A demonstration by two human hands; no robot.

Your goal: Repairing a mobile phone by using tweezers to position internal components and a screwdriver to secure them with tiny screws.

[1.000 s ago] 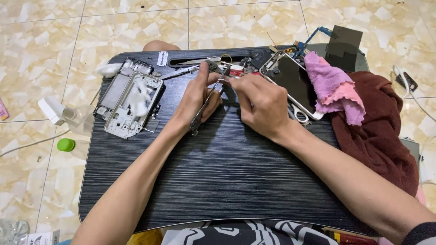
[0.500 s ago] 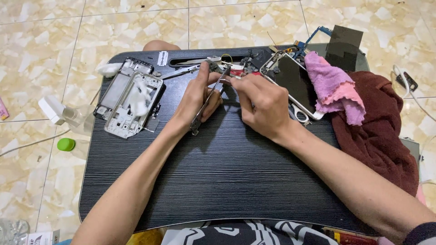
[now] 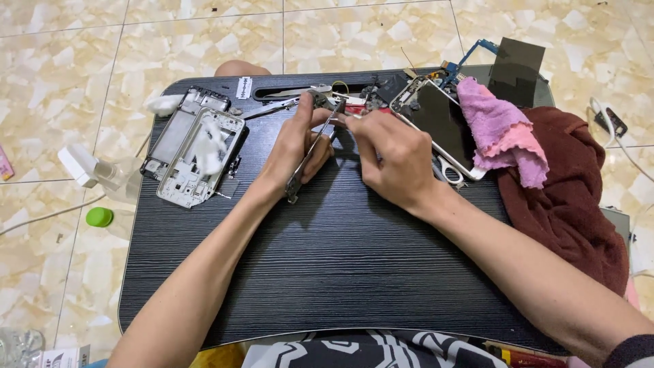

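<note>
On the floor: a low black desk (image 3: 327, 272) with a wood-grain top stands on glossy beige marble-pattern tiles (image 3: 61, 75), seen from above.
Far edge of the desk: a long slot (image 3: 286, 93) runs along it, with a small white sticker (image 3: 244, 87) with dark marks just to its left.
Left hand (image 3: 294, 146): rests on the desk near the far edge, its grip pressed together on metal tweezers (image 3: 312, 151) that run under the fingers and point to the small parts (image 3: 347, 103) ahead.
Right hand (image 3: 395, 160): lies just beside the left one, fingertips pinched together on something small at the tweezer tips; what it is cannot be told.
Small parts: a cluster of tiny pieces, one red, lies at the far edge where both hands meet.
Left of the hands: two bare grey phone frames (image 3: 197, 146) lie overlapping, with a white wad on the nearer one.
Right of the hands: a phone (image 3: 443, 126) lies with its dark screen up, a pink cloth (image 3: 501, 133) over its far corner, a dark red cloth (image 3: 572, 204) beside that.
Behind the phone: a blue circuit board (image 3: 470, 54) and a dark square sheet (image 3: 516, 63).
Floor, left: a clear bottle with a white top (image 3: 92, 170) lies on its side, a green cap (image 3: 99, 217) near it.
Floor, right: a white cable (image 3: 630, 153).
</note>
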